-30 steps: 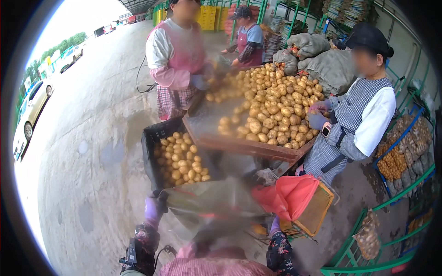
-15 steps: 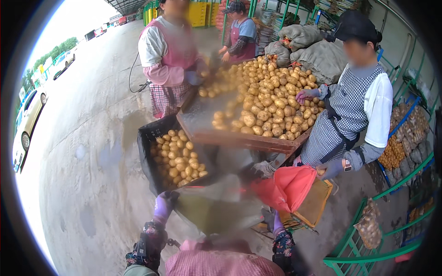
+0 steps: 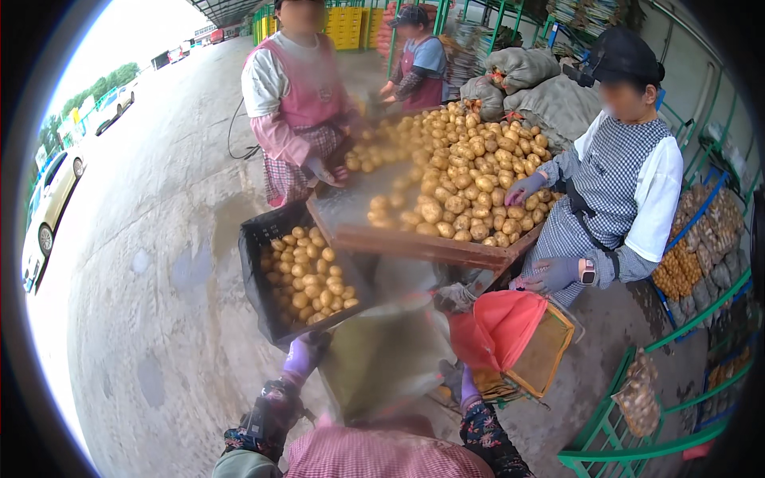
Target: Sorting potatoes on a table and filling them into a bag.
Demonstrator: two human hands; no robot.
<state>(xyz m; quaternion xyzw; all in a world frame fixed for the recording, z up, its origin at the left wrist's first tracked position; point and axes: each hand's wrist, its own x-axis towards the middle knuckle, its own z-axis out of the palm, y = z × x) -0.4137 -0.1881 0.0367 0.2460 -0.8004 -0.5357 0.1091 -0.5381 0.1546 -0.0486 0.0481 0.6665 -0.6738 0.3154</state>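
Concrete floor (image 3: 175,334) lies around us, and we have a grey-green sack (image 3: 382,358) between our two hands.
Our left hand (image 3: 304,355), in a purple and dark glove, has its fingers bent narrow, holding the sack's left edge; our right hand (image 3: 460,384) is at the right edge, but with the blur we cannot tell if its fingers close upon it. The sack is in front of our pink checked apron (image 3: 374,460), just beside the black-lined crate (image 3: 255,288) of potatoes and near the red bag (image 3: 498,328). Beyond them is the brown-edged table (image 3: 422,244) with a potato heap (image 3: 482,187). For holding well, we judge that both hands should be equally high, the sack stretched evenly but not strained, and its side free from the crate's corner.
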